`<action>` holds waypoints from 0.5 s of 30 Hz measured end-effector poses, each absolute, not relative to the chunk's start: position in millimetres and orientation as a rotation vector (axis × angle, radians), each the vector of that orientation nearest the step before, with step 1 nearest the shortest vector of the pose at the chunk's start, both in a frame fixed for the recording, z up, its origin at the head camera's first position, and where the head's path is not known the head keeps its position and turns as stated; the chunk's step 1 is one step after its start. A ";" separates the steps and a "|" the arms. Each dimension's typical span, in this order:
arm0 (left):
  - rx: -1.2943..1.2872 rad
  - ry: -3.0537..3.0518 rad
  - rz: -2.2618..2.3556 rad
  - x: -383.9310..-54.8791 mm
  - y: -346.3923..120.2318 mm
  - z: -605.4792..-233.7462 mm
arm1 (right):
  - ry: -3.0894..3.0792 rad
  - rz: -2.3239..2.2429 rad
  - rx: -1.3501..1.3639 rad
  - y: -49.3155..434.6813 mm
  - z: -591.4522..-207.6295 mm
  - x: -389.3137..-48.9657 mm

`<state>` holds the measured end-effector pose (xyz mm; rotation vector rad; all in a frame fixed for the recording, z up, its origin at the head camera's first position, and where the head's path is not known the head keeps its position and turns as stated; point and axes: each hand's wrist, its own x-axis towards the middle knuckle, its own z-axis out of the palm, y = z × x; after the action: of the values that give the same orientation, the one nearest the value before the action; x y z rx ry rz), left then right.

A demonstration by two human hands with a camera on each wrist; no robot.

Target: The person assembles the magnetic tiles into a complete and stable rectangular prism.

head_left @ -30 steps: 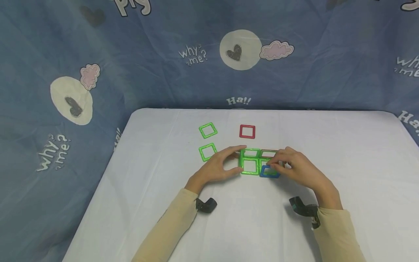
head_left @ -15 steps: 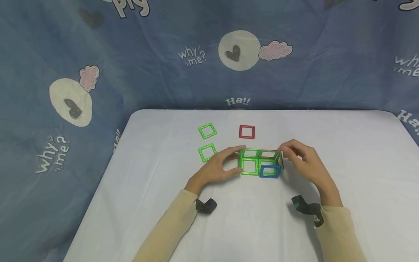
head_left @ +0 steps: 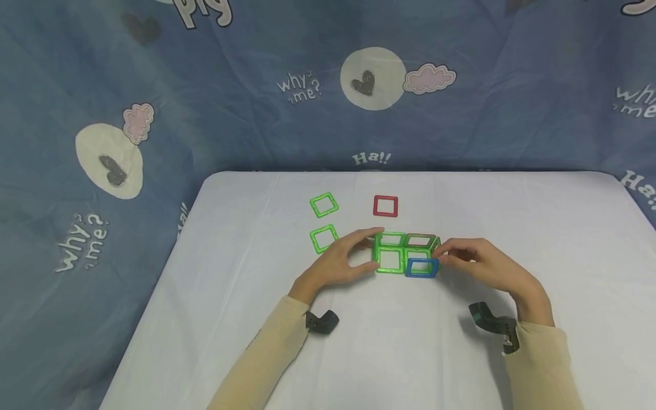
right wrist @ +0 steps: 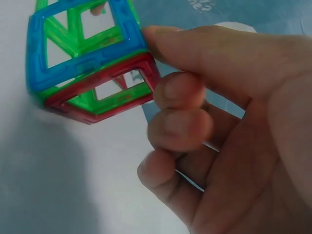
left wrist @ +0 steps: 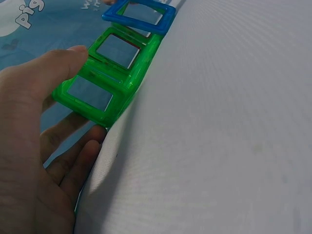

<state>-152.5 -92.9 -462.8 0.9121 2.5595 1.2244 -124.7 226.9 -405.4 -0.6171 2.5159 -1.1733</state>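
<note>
Near the centre of the frame, on a white-clothed table [head_left: 389, 353], a small box of see-through square frames [head_left: 391, 249] is sitting between two hands. Green bars are making up most of it. A blue frame [head_left: 422, 276] is covering the lower right part of its near side in the head view, and a red frame [right wrist: 100, 76] is showing beside the blue one in the right wrist view. White cloth is showing through the box's windows. In the right wrist view, more green bars and a fingertip are showing through the opening of the blue frame.

Left hand [head_left: 335, 262]: holding the left end of the box, thumb and forefinger parted and curving round it. In the left wrist view the thumb is resting on the green edge, other fingers lying behind and below.

Right hand [head_left: 484, 265]: pinching the right end of the box, thumb at the corner by the blue frame, forefinger against the red; remaining fingers curling loosely.

Upper middle of the frame, loose pieces: one green square [head_left: 328, 212] is lying flat, a second green square [head_left: 321, 228] just below it, partly behind the left hand; a red square [head_left: 385, 215] is lying above the box, apart from it.

Along the top, a blue printed curtain [head_left: 246, 91] is hanging behind the table. Tan sleeves [head_left: 261, 353] are covering both forearms.
</note>
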 end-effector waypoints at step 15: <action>0.916 2.555 1.216 -151.5 -92.7 -461.5 | 2.450 -1.226 -0.630 223.4 -410.6 -126.5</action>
<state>-151.5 -92.7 -461.5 0.9162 2.5554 1.2158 -126.5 223.4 -410.6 -0.6304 2.4503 -1.2256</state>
